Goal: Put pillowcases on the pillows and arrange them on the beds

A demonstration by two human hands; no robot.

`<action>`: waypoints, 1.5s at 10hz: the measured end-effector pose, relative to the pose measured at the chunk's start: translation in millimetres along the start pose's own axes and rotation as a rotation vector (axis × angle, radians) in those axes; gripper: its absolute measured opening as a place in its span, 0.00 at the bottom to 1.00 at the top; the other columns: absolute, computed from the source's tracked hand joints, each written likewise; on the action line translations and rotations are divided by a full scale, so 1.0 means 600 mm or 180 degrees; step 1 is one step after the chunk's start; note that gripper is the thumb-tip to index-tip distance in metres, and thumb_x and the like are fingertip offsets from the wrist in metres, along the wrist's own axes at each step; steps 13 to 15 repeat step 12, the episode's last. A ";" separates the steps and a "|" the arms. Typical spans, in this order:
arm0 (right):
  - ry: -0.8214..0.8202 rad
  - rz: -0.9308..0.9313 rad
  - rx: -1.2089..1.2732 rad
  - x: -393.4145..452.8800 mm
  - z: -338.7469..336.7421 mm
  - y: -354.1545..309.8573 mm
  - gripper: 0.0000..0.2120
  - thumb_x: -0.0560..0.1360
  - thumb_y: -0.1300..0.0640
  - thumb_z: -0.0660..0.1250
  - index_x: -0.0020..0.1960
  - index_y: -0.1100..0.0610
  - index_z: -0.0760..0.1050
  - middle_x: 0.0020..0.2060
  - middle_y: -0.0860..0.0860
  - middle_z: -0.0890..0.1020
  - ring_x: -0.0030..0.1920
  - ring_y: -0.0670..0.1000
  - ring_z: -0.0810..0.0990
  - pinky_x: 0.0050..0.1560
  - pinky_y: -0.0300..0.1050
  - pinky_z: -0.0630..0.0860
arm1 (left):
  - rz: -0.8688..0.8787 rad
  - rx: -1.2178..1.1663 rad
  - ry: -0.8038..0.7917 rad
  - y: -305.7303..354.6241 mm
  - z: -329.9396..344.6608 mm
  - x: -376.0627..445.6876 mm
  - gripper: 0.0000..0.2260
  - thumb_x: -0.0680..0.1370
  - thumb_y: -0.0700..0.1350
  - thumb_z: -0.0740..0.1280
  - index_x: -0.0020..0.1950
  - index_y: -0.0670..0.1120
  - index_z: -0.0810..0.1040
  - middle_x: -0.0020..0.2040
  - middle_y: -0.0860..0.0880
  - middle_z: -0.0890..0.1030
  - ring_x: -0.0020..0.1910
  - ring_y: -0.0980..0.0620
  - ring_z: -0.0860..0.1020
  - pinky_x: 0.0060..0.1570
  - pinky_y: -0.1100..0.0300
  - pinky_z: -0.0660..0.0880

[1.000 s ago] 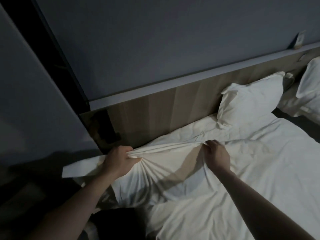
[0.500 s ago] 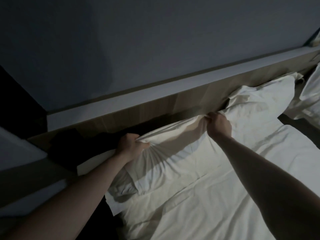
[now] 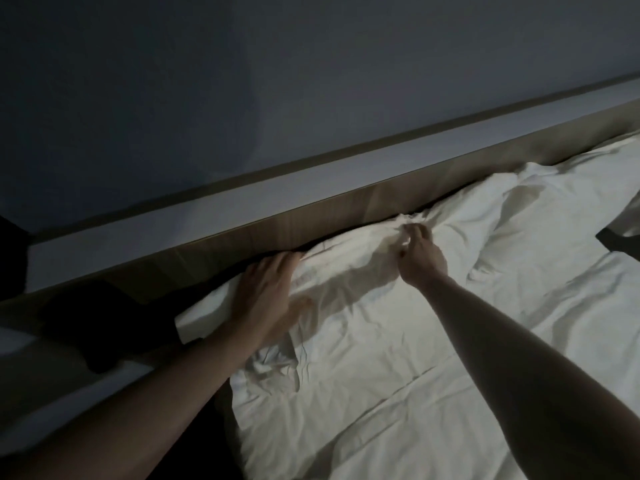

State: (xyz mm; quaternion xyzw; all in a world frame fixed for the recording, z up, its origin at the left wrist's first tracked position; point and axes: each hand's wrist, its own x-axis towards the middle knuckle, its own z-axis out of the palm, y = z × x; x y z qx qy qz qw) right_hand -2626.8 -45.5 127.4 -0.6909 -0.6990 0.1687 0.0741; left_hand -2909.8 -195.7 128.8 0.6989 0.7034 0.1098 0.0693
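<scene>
A white cased pillow (image 3: 349, 271) lies at the head of the bed (image 3: 433, 403), its top edge against the wooden headboard (image 3: 277, 230). My left hand (image 3: 270, 296) rests flat on the pillow's left end, fingers spread and reaching the top edge. My right hand (image 3: 420, 254) is curled at the pillow's upper right corner, fingertips pinching bunched fabric there. A second white pillow (image 3: 554, 216) leans on the headboard just to the right, touching the first.
A pale ledge (image 3: 242, 209) runs along the top of the headboard under a grey wall. A dark gap (image 3: 616, 240) separates this bed from white bedding at the far right edge. Dark floor and a pale surface lie left of the bed.
Both hands carried the pillow up the bed to the headboard. My left hand let go of the gathered fabric and now lies flat; my right still pinches the corner.
</scene>
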 end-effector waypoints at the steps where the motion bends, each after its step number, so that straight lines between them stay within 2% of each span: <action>1: 0.0268 -0.0116 -0.0032 0.016 -0.004 0.009 0.23 0.79 0.55 0.62 0.73 0.45 0.66 0.74 0.49 0.66 0.56 0.65 0.82 0.54 0.59 0.78 | -0.0331 0.0236 0.0104 -0.025 -0.016 -0.046 0.37 0.73 0.71 0.67 0.74 0.50 0.71 0.68 0.48 0.79 0.63 0.44 0.79 0.60 0.45 0.74; 2: 0.0244 -0.0153 -0.0217 0.030 -0.010 0.017 0.19 0.77 0.55 0.62 0.68 0.46 0.74 0.68 0.51 0.74 0.58 0.64 0.82 0.57 0.57 0.78 | -0.0674 -0.0369 -0.0090 -0.032 -0.015 -0.049 0.19 0.77 0.64 0.67 0.63 0.57 0.76 0.58 0.51 0.83 0.57 0.47 0.82 0.56 0.49 0.77; 3: 0.0723 -0.0189 -0.0062 0.032 -0.025 0.006 0.15 0.77 0.59 0.59 0.60 0.51 0.79 0.59 0.56 0.82 0.55 0.66 0.82 0.54 0.56 0.78 | -0.0816 -0.1035 -0.0245 -0.024 -0.023 -0.020 0.11 0.77 0.57 0.70 0.42 0.56 0.70 0.42 0.56 0.82 0.44 0.50 0.84 0.39 0.55 0.77; 4: 0.1561 -0.0060 0.0658 0.037 -0.056 -0.015 0.11 0.77 0.60 0.55 0.53 0.55 0.75 0.52 0.58 0.84 0.50 0.66 0.81 0.47 0.55 0.77 | -0.0796 -0.0972 -0.0215 -0.007 -0.038 -0.006 0.10 0.78 0.52 0.69 0.41 0.51 0.71 0.39 0.51 0.82 0.43 0.45 0.83 0.37 0.57 0.71; 5: 0.1862 0.0110 0.1070 0.038 -0.077 -0.026 0.11 0.76 0.61 0.53 0.50 0.56 0.74 0.49 0.56 0.83 0.48 0.62 0.80 0.46 0.51 0.75 | -0.0837 -0.1040 -0.0024 0.005 -0.051 0.001 0.09 0.80 0.50 0.68 0.42 0.49 0.76 0.42 0.47 0.85 0.44 0.43 0.83 0.39 0.59 0.68; 6: 0.1574 0.0310 0.1156 0.040 -0.068 -0.032 0.15 0.74 0.63 0.55 0.53 0.55 0.78 0.53 0.56 0.84 0.53 0.62 0.81 0.51 0.50 0.76 | -0.0898 -0.1123 -0.0240 -0.004 -0.032 0.012 0.11 0.81 0.54 0.68 0.41 0.52 0.74 0.45 0.46 0.85 0.46 0.42 0.84 0.39 0.58 0.69; 7: 0.0739 0.0101 0.0812 0.031 -0.044 -0.029 0.20 0.74 0.62 0.60 0.64 0.55 0.78 0.65 0.56 0.80 0.62 0.62 0.79 0.62 0.52 0.76 | -0.0944 -0.0645 -0.0574 -0.003 -0.020 0.017 0.13 0.82 0.57 0.65 0.57 0.49 0.79 0.56 0.44 0.84 0.56 0.40 0.82 0.48 0.53 0.75; 8: 0.0336 -0.0177 0.0716 0.002 -0.022 -0.019 0.27 0.77 0.58 0.67 0.75 0.56 0.68 0.77 0.56 0.67 0.71 0.60 0.74 0.68 0.54 0.73 | -0.0852 -0.0552 -0.0352 0.008 -0.031 0.009 0.20 0.82 0.53 0.65 0.73 0.48 0.74 0.68 0.45 0.80 0.66 0.40 0.77 0.62 0.48 0.74; 9: -0.0039 -0.0190 0.0424 -0.034 0.000 -0.004 0.33 0.79 0.53 0.68 0.81 0.52 0.60 0.83 0.55 0.55 0.70 0.61 0.76 0.66 0.57 0.74 | -0.0608 -0.0438 -0.0075 0.008 -0.046 -0.017 0.19 0.81 0.48 0.67 0.72 0.48 0.74 0.67 0.45 0.79 0.65 0.41 0.76 0.64 0.46 0.72; 10: -0.0224 -0.0405 0.0286 -0.088 0.023 0.008 0.32 0.79 0.51 0.68 0.81 0.51 0.62 0.82 0.53 0.60 0.72 0.59 0.74 0.68 0.54 0.73 | -0.0214 -0.0609 0.0519 0.004 -0.063 -0.066 0.20 0.76 0.35 0.65 0.67 0.46 0.78 0.63 0.46 0.81 0.62 0.42 0.78 0.61 0.46 0.74; 11: -0.0642 -0.0808 0.0287 -0.174 0.041 0.007 0.31 0.77 0.53 0.71 0.78 0.52 0.67 0.79 0.53 0.67 0.75 0.56 0.72 0.72 0.48 0.69 | 0.0202 -0.0953 0.0722 0.014 -0.082 -0.135 0.21 0.75 0.35 0.60 0.65 0.47 0.80 0.62 0.49 0.83 0.62 0.48 0.79 0.63 0.50 0.76; 12: -0.0738 -0.0925 0.0363 -0.252 0.057 0.010 0.31 0.77 0.53 0.71 0.78 0.52 0.67 0.78 0.53 0.69 0.75 0.55 0.72 0.73 0.45 0.67 | -0.0030 -0.0992 0.0166 0.002 -0.062 -0.220 0.14 0.77 0.39 0.63 0.60 0.49 0.82 0.61 0.53 0.81 0.62 0.50 0.79 0.63 0.55 0.75; 15: -0.0738 -0.0925 0.0363 -0.252 0.057 0.010 0.31 0.77 0.53 0.71 0.78 0.52 0.67 0.78 0.53 0.69 0.75 0.55 0.72 0.73 0.45 0.67 | -0.0030 -0.0992 0.0166 0.002 -0.062 -0.220 0.14 0.77 0.39 0.63 0.60 0.49 0.82 0.61 0.53 0.81 0.62 0.50 0.79 0.63 0.55 0.75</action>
